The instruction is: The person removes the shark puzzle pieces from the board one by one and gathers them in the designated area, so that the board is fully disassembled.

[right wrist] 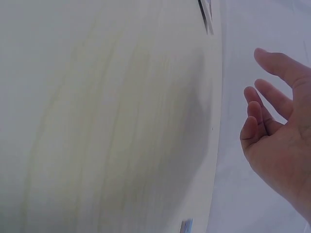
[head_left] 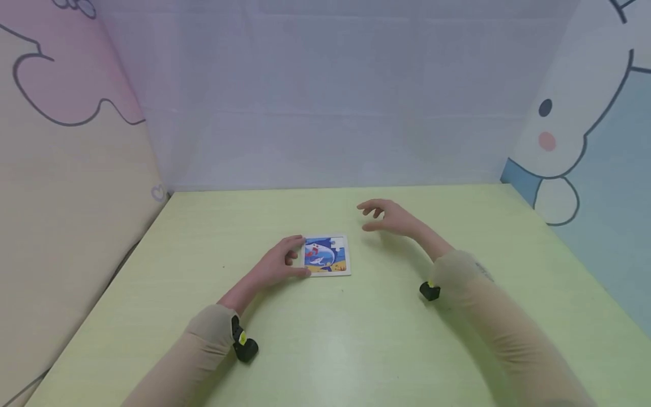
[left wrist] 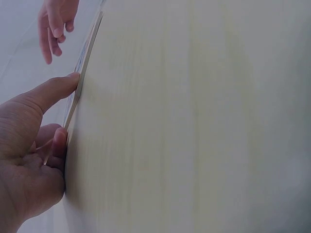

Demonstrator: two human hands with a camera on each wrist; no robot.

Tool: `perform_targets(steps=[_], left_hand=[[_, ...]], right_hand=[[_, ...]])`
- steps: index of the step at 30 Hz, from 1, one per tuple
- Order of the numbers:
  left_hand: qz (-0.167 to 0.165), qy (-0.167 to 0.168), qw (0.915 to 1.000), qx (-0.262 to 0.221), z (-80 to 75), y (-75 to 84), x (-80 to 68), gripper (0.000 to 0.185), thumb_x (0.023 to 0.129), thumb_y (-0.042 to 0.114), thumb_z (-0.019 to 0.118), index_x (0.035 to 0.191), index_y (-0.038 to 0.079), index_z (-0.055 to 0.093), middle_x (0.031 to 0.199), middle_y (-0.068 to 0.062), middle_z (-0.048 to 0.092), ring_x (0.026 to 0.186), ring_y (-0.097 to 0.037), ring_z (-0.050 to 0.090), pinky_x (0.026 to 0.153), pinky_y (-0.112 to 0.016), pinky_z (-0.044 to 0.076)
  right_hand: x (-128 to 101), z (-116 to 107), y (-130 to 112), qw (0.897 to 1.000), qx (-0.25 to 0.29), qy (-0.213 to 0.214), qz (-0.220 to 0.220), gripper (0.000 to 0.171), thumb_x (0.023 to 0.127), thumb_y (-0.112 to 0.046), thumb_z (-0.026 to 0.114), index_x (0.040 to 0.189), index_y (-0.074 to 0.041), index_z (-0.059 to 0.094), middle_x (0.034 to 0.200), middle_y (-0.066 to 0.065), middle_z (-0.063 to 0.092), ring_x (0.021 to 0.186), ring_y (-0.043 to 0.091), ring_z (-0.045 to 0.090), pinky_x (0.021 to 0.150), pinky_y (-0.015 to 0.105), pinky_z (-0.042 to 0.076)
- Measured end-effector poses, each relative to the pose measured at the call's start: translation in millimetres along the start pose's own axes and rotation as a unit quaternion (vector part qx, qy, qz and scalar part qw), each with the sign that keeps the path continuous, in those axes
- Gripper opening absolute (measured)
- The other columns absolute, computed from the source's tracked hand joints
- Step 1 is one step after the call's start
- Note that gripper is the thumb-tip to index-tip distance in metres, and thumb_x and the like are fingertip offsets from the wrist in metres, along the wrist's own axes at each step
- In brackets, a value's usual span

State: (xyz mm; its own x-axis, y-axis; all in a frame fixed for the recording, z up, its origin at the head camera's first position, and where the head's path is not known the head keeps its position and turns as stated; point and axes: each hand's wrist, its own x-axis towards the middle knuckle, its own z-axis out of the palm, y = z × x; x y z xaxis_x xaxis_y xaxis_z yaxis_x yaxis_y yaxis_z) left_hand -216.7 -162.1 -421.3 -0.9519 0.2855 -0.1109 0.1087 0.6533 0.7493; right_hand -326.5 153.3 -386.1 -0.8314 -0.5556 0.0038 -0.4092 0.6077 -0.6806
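Lying flat mid-surface, the small square blue-and-white picture puzzle board (head_left: 326, 255) shows no clear long axis. The left hand (head_left: 278, 264) pinches its 9 o'clock edge; the right hand (head_left: 390, 216) hovers at 2 o'clock, fingers relaxed. Bare pale green surface (head_left: 356, 339) surrounds the board.

The right hand (right wrist: 279, 141) hovers, fingers relaxed, beside the green table (right wrist: 121, 121).
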Motion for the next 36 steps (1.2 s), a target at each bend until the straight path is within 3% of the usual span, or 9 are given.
perform_targets(steps=[9,15,23,36], left_hand=[[0.005,-0.003,1.0000,0.001,1.5,0.5,3.2,0.086,0.082,0.029,0.081,0.154,0.012,0.035,0.161,-0.004,0.032,0.117,-0.024,0.051,0.098,-0.040,0.044],[0.003,-0.003,1.0000,0.000,1.8,0.5,4.4,0.086,0.082,0.030,0.080,0.154,0.013,0.036,0.160,-0.003,0.033,0.117,-0.024,0.050,0.097,-0.039,0.043],[0.005,-0.003,1.0000,0.004,1.5,2.7,4.5,0.084,0.083,0.028,0.080,0.153,0.013,0.037,0.157,-0.004,0.036,0.111,-0.022,0.049,0.091,-0.033,0.041],[0.004,-0.007,1.0000,0.001,1.3,0.3,5.9,0.084,0.084,0.029,0.079,0.154,0.014,0.035,0.160,-0.003,0.032,0.119,-0.025,0.051,0.099,-0.040,0.044]], right_hand=[[10,26,-25,0.999,0.007,-0.006,-0.032,0.058,0.089,-0.023,0.072,0.141,-0.009,0.053,0.134,0.016,0.060,0.115,0.031,0.054,0.091,0.041,0.045],[10,40,-38,0.999,-0.017,-0.031,-0.030,0.057,0.090,-0.026,0.072,0.142,-0.012,0.052,0.133,0.011,0.060,0.116,0.027,0.056,0.093,0.041,0.047],[8,57,-46,0.998,-0.026,-0.052,-0.030,0.054,0.088,-0.021,0.073,0.137,-0.006,0.056,0.125,0.013,0.062,0.113,0.028,0.058,0.097,0.041,0.048],[5,69,-59,0.995,-0.063,-0.069,0.026,0.053,0.087,-0.016,0.075,0.136,-0.005,0.057,0.121,0.012,0.061,0.114,0.025,0.057,0.101,0.039,0.048]])
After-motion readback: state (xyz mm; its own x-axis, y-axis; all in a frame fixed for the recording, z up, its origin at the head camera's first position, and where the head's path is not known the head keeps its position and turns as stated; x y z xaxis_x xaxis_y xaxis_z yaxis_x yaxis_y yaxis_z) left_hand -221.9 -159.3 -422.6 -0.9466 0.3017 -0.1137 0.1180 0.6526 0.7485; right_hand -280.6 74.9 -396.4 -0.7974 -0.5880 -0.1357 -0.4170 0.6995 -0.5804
